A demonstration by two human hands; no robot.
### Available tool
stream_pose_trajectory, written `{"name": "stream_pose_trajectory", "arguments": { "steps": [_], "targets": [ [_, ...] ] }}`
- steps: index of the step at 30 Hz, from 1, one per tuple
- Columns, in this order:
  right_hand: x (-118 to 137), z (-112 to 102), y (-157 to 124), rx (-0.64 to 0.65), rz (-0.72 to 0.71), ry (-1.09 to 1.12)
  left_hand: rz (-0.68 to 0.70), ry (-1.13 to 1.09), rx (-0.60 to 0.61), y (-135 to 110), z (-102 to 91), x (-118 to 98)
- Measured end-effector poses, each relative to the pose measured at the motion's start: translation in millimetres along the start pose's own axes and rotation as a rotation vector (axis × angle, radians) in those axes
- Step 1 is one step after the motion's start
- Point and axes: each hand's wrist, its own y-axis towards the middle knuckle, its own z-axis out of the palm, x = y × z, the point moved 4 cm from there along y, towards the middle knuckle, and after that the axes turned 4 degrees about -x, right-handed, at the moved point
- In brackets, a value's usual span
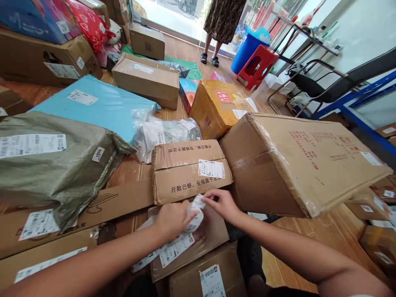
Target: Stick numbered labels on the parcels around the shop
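My left hand [173, 220] is closed around a roll of white labels [195, 221] with print on it. With thumb and fingertips, my right hand [223, 203] pinches the loose upper end of that strip. Both hands are above a flat brown parcel [213, 231] wrapped in clear plastic; a white shipping label [176, 248] lies on its near left part. Just beyond my hands stands a carton [185, 165] with Chinese print and a shipping label [211, 169]. Part of the roll is hidden by my left fingers.
A large tilted carton [321, 152] is at the right, beside an orange-taped box [216, 107]. At the left lie a grey-green bag [77, 165] and a light blue parcel [108, 103]. Another person [222, 24] stands beyond, near a red stool [258, 64] and a blue bin [246, 51].
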Motion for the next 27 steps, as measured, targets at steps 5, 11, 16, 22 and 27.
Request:
{"name": "stream_pose_trajectory", "arguments": {
  "steps": [5, 11, 16, 22, 27],
  "targets": [
    [-14.5, -55.9, -6.5, -0.274, -0.022, -0.004, 0.427, 0.341, -0.085, 1.2, 18.3, -14.4],
    [-28.1, -72.9, 1.2, -0.437, -0.163, -0.109, 0.515, 0.438, -0.262, 23.6, 12.6, 8.8],
    [-38.0, -87.1, 8.8, -0.286, -0.336, -0.261, 0.579, 0.439, -0.291, 22.3, 1.0, 19.2],
    [-72.7, -132.1, 21.7, -0.233, -0.377, -0.477, 0.605, 0.565, -0.291, 18.0, -9.4, 13.7],
    [-124.7, -163.0, 18.2, -0.193, -0.306, -0.554, 0.588, 0.608, -0.291, 17.8, -0.6, 7.8]
  ]
}}
